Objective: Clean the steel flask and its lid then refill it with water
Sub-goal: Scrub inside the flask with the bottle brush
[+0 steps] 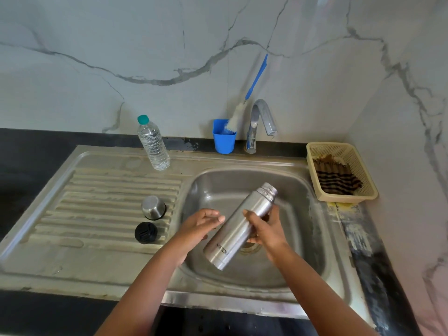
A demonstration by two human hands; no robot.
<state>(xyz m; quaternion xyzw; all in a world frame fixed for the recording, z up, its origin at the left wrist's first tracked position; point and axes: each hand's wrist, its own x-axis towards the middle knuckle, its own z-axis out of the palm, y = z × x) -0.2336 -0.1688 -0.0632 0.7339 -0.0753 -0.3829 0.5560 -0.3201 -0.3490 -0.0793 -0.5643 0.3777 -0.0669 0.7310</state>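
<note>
1 flask [238,229], 2 lids [153,207], 2 hands [264,229]

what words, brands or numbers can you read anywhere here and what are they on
"MILTON": dark letters running along the lower body of the steel flask, which the right hand holds tilted over the sink; the first letters are faint.
Black inner lid on the drainboard: raised lines only, no letters to read.
Plastic water bottle: no label visible.
Nothing else carries readable text.
</note>
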